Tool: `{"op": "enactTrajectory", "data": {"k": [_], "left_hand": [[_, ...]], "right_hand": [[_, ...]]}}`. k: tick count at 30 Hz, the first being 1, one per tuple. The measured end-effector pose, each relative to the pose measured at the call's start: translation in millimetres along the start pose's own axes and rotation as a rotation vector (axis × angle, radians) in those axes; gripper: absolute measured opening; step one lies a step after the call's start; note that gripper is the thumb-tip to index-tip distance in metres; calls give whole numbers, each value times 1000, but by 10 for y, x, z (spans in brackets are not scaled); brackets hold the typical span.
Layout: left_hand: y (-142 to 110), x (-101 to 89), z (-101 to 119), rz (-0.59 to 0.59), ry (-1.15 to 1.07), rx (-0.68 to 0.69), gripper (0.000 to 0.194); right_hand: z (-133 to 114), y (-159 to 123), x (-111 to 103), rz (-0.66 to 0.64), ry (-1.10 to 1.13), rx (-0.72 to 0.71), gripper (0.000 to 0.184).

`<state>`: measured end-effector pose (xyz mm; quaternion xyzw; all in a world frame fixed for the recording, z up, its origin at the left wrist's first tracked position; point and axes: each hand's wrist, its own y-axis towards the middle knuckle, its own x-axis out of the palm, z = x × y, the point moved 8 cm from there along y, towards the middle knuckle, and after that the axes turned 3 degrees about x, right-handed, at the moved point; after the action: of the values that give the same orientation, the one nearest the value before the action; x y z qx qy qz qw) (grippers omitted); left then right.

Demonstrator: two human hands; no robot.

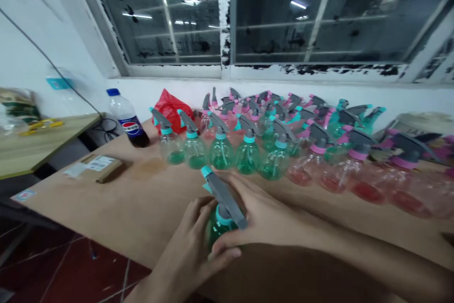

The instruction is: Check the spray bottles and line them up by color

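Observation:
A green spray bottle (pixel 217 229) with a grey trigger head and turquoise collar is between my hands, near the front of the table. My left hand (pixel 193 241) wraps round its left side, with the thumb across the front. On the other side my right hand (pixel 253 213) closes round the bottle and its trigger head, thumb in front. The bottle's base is hidden by my fingers. Just behind stands a row of green spray bottles (pixel 247 156) with turquoise collars. To the right, the row continues with pink spray bottles (pixel 334 173).
More spray bottles fill the back under the window. A red plastic bag (pixel 172 109) and a Pepsi bottle (pixel 129 121) stand at the back left. A flat cardboard package (pixel 102 168) lies on the brown table (pixel 149 208), and another table (pixel 53 137) is at the left.

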<state>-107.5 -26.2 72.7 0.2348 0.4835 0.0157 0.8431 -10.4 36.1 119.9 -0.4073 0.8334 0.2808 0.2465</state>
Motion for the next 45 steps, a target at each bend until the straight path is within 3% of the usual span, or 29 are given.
{"op": "enactTrajectory", "data": {"k": [2, 4, 8, 11, 15, 18, 22, 26, 31, 37, 45], "left_hand": [[-154, -171, -282, 63, 36, -87, 68], [-282, -327, -540, 96, 46, -164, 67], [-428, -677, -968, 215, 4, -277, 68], [-451, -891, -1275, 291, -22, -324, 57], [-411, -1161, -1748, 390, 59, -380, 54], [-334, -1362, -2107, 447, 156, -438, 55], [-154, -1532, -2469, 431, 194, -485, 51], [45, -1595, -2660, 405, 217, -500, 56], [267, -1537, -2773, 381, 213, -486, 60], [420, -1478, -2814, 362, 179, -464, 59], [466, -1433, -2816, 357, 128, -454, 65]], "right_hand": [[3, 126, 17, -65, -58, 57, 105], [-14, 269, -14, -78, -100, 78, 100], [-85, 641, -120, 4, -122, 53, 65], [-209, 986, -210, 136, -191, -30, 40], [-433, 1501, -226, 247, -355, -168, 19], [-539, 1874, -176, 330, -548, -242, 17], [-456, 2298, -70, 383, -804, -171, 32], [-339, 2562, 19, 387, -882, -117, 40], [-226, 2721, 136, 344, -902, -74, 42], [-135, 2746, 241, 299, -903, -64, 34], [-250, 2677, 214, 364, -839, -156, 41]]}}
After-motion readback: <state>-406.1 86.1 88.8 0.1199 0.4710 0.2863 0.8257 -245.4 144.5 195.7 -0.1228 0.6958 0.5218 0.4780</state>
